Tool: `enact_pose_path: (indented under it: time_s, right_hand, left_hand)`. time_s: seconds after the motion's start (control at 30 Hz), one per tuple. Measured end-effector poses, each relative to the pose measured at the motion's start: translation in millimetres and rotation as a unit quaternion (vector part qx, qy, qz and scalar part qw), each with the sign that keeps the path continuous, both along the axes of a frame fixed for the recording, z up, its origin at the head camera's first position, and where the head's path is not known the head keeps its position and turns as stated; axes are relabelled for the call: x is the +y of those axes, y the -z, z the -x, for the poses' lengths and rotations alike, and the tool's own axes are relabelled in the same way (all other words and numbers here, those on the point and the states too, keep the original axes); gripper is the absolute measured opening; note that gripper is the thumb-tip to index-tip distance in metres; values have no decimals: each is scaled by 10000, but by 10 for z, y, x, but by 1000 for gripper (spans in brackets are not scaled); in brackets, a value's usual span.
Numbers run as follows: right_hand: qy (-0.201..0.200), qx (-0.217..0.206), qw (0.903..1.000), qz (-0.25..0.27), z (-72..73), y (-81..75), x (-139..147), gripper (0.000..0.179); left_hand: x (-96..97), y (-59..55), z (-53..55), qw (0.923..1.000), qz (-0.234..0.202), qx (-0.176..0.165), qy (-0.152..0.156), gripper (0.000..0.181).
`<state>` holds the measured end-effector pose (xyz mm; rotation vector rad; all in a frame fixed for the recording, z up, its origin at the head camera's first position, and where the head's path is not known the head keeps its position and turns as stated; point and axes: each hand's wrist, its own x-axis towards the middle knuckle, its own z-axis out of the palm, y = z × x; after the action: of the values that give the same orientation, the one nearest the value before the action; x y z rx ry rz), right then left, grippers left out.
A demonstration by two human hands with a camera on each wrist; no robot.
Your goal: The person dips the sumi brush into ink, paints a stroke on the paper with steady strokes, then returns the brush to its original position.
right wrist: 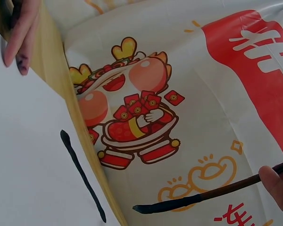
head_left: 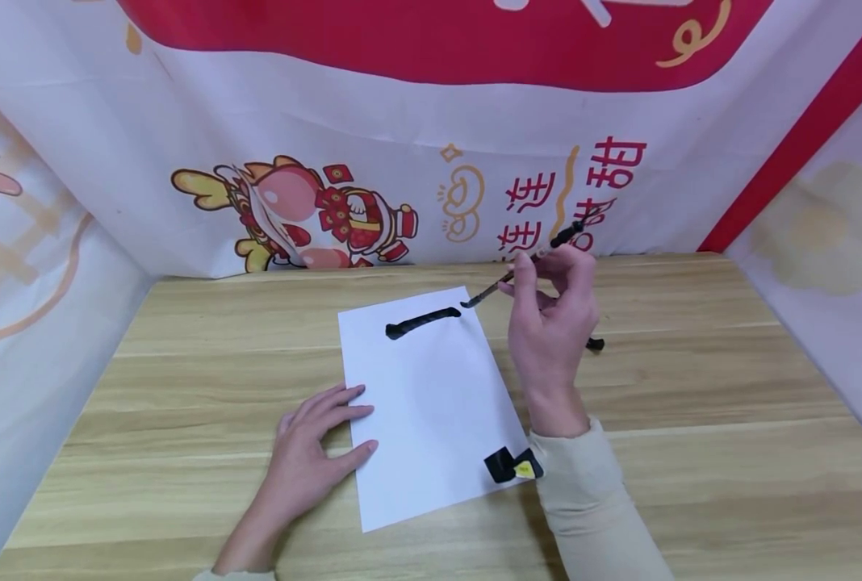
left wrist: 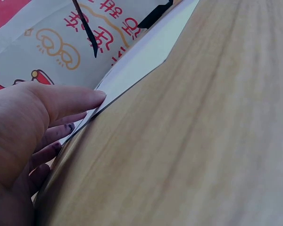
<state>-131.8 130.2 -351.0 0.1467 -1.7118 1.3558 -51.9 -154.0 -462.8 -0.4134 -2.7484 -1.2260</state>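
Note:
My right hand (head_left: 553,315) pinches a writing brush (head_left: 492,288) between thumb and fingers. Dark and wet-looking, the brush tip (right wrist: 165,206) hangs off the sheet, near its upper right edge. The white paper (head_left: 431,403) lies slightly turned on the table and bears one thick black stroke (head_left: 422,322) near its top. Along the paper's left edge rests my left hand (head_left: 318,444), fingers spread and fingertips on the sheet. In the left wrist view the thumb (left wrist: 80,101) touches that edge, and dark smudges mark some fingers.
A black angular piece with a yellow label (head_left: 524,468) shows at the paper's lower right, beside the sleeve (head_left: 583,476). Another small black piece (head_left: 595,344) is partly hidden behind the right hand. Printed cloth (head_left: 416,105) stands behind the wooden table (head_left: 692,387) and along both sides.

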Motion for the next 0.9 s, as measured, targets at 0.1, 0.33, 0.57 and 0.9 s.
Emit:
enact_pose_path:
  time_s: [0.1,0.33,0.57,0.9]
  right_hand:
    - [-33,0,10000,25,0,-6,3,31]
    - [-32,-3,10000,-30,-7,-25,8,25]
    - [-25,-135,9999,-94,-18,-30,14,27]
    - [-442,-283,9985,-130,-83,-87,77,26]
  left_hand:
    - [4,-4,-1,10000,-14,11,-1,43]
    - [7,-13,-5,10000,-19,-10,8,42]
    - [7,-23,-5,10000,10,4,14,42]
    - [11,-28,-3,10000,4,2,-5,42]
